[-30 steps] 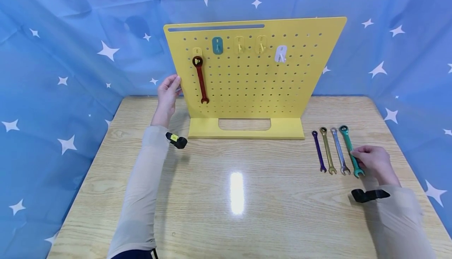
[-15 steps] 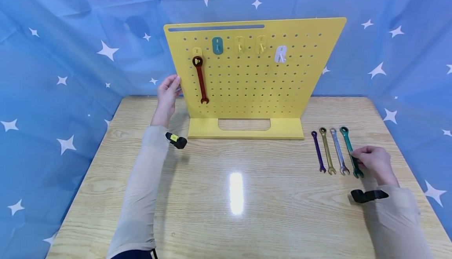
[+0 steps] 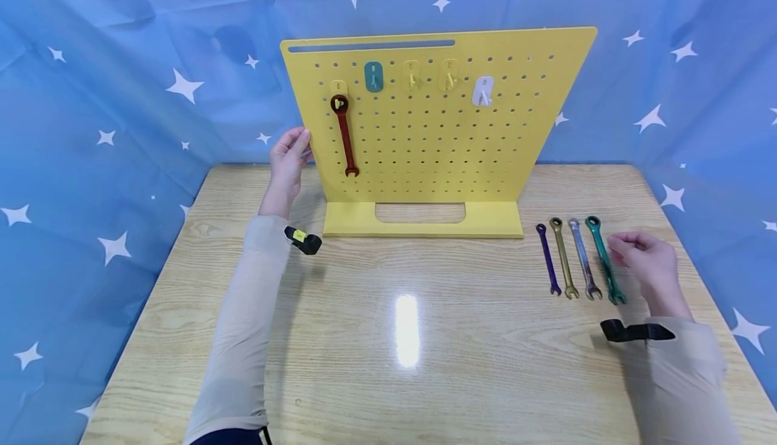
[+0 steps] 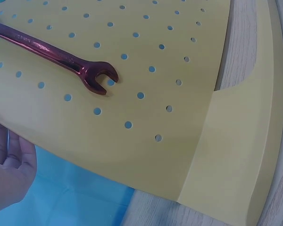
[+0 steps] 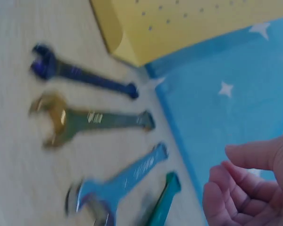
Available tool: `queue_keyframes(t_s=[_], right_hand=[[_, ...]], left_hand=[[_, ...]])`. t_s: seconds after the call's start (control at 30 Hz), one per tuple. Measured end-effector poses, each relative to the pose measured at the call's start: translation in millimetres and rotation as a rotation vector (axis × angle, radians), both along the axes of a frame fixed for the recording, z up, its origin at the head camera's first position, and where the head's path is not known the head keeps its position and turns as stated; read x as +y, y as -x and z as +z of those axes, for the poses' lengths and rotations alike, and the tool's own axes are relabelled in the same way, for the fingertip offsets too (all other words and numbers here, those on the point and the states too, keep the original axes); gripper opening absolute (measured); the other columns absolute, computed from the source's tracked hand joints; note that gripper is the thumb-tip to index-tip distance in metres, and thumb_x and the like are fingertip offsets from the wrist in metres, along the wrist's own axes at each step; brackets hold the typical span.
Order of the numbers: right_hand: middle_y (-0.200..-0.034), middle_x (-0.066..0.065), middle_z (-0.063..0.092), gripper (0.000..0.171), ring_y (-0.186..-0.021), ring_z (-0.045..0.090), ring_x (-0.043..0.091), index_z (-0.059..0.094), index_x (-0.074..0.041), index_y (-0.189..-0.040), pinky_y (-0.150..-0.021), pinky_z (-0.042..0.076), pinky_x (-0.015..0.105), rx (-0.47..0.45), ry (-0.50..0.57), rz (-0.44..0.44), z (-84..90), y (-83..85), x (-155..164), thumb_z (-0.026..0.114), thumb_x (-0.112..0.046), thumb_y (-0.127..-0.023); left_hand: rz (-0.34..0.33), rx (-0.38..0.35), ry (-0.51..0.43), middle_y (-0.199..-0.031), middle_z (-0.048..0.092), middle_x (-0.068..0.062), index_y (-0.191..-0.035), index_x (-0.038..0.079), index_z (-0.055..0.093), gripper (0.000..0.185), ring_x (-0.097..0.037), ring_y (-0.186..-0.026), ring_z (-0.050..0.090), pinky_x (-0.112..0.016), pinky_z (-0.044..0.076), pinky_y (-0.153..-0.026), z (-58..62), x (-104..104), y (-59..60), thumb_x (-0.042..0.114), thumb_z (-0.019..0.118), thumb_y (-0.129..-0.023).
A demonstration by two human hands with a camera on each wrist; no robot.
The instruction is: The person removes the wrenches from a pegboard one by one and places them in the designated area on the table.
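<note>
A yellow pegboard (image 3: 516,44) stands upright on the table. My left hand (image 3: 290,158) grips its left edge, thumb on the front and fingers behind. A dark red wrench (image 3: 346,136) hangs by its ring end from the leftmost hook, open end down. On the right of the table lie a purple wrench (image 3: 549,259), a gold wrench (image 3: 564,256), a silver-blue wrench (image 3: 585,256) and a green wrench (image 3: 604,256), side by side. Just right of the green one, my right hand (image 3: 649,266) hovers with loosely bent fingers. In the right wrist view nothing is between its thumb and fingers.
Right of the red wrench, the pegboard carries a teal hook (image 3: 373,77), two yellow hooks, one being this hook (image 3: 449,77), and a white hook (image 3: 483,92). A starry blue cloth (image 3: 231,47) hangs behind the wooden table (image 3: 473,337).
My right hand has let go of the green wrench and lifted slightly away to the right. The green wrench stays beside the others. My left hand has kept its grip on the pegboard.
</note>
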State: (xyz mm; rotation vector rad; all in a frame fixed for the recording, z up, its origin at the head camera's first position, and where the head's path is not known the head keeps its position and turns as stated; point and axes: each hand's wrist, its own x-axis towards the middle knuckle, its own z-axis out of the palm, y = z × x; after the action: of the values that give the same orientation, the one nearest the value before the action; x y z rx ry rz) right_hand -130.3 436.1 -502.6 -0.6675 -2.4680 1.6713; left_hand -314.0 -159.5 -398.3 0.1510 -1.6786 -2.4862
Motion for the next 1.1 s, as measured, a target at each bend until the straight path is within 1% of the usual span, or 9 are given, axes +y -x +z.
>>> queue_keyframes(t_s=[0.2,0.27,0.37,0.5,0.57,0.67,0.8,0.9,1.1], right_hand=[[-0.078,-0.009,0.065,0.021,-0.069,0.061,0.006,0.064,-0.014,-0.100,-0.060,0.053,0.019,0.023,-0.013,0.063,27.5,4.8,-31.0,0.067,-0.031,-0.087],[-0.079,-0.007,0.066,0.022,-0.069,0.061,0.008,0.064,-0.012,-0.101,-0.061,0.053,0.020,0.037,-0.020,0.075,30.4,8.5,-37.0,0.066,-0.029,-0.088],[-0.080,-0.007,0.066,0.025,-0.068,0.062,0.006,0.065,-0.012,-0.101,-0.060,0.054,0.019,0.085,-0.024,0.078,13.6,21.8,-32.5,0.068,-0.032,-0.086],[-0.082,-0.003,0.067,0.034,-0.068,0.063,0.007,0.065,-0.008,-0.105,-0.058,0.054,0.018,0.172,-0.005,0.087,-21.0,45.5,-21.8,0.072,-0.032,-0.083],[-0.083,-0.001,0.067,0.035,-0.067,0.063,0.009,0.065,-0.006,-0.105,-0.058,0.054,0.018,0.210,-0.005,0.104,-27.3,53.4,-24.8,0.073,-0.031,-0.082],[-0.083,0.000,0.067,0.029,-0.067,0.063,0.011,0.067,-0.006,-0.103,-0.058,0.054,0.019,0.213,0.038,0.144,-7.5,53.5,-45.9,0.072,-0.027,-0.083],[-0.077,-0.004,0.066,0.009,-0.064,0.062,0.008,0.067,-0.008,-0.094,-0.059,0.053,0.018,0.221,0.105,0.195,47.9,39.0,-94.2,0.068,-0.014,-0.087],[-0.073,-0.009,0.064,0.003,-0.062,0.060,0.005,0.065,-0.009,-0.091,-0.058,0.052,0.015,0.237,0.128,0.212,77.1,32.2,-122.2,0.064,-0.007,-0.088],[-0.072,-0.012,0.063,0.006,-0.063,0.059,0.002,0.063,-0.005,-0.094,-0.057,0.050,0.013,0.210,0.076,0.233,89.3,40.7,-142.8,0.064,-0.008,-0.089]], left_hand=[[0.000,0.003,0.001,-0.078,0.063,0.002,-0.079,0.016,0.066,0.012,-0.010,-0.070,0.060,-0.024,0.048,-0.069,-0.2,0.0,-0.9,0.011,0.064,-0.090],[0.001,0.002,-0.004,-0.078,0.064,0.001,-0.079,0.015,0.066,0.012,-0.011,-0.071,0.060,-0.024,0.048,-0.069,-0.5,-0.1,-0.6,0.010,0.064,-0.089],[-0.001,-0.003,-0.010,-0.079,0.064,0.001,-0.081,0.014,0.066,0.010,-0.011,-0.071,0.060,-0.024,0.049,-0.069,-0.6,-0.4,-0.1,0.010,0.064,-0.089],[-0.005,-0.008,-0.012,-0.080,0.064,0.000,-0.082,0.014,0.066,0.008,-0.012,-0.073,0.060,-0.026,0.049,-0.072,-0.1,-0.3,0.0,0.010,0.064,-0.089],[-0.005,-0.008,-0.011,-0.080,0.064,0.000,-0.082,0.014,0.066,0.008,-0.012,-0.073,0.060,-0.026,0.048,-0.073,0.0,-0.1,0.0,0.011,0.065,-0.089],[-0.007,-0.008,-0.006,-0.079,0.064,0.001,-0.082,0.014,0.066,0.008,-0.012,-0.074,0.060,-0.027,0.048,-0.073,0.1,0.3,0.0,0.011,0.064,-0.089],[-0.009,-0.011,-0.020,-0.079,0.064,0.000,-0.082,0.013,0.066,0.008,-0.012,-0.072,0.061,-0.026,0.049,-0.071,-0.2,0.1,0.8,0.010,0.064,-0.089],[-0.004,-0.012,-0.026,-0.079,0.064,0.000,-0.081,0.013,0.066,0.009,-0.012,-0.071,0.061,-0.025,0.049,-0.070,-0.6,0.4,1.6,0.009,0.064,-0.089],[0.008,-0.024,-0.025,-0.079,0.064,0.000,-0.082,0.012,0.066,0.008,-0.012,-0.071,0.061,-0.026,0.050,-0.070,0.2,0.6,1.7,0.009,0.064,-0.089]])
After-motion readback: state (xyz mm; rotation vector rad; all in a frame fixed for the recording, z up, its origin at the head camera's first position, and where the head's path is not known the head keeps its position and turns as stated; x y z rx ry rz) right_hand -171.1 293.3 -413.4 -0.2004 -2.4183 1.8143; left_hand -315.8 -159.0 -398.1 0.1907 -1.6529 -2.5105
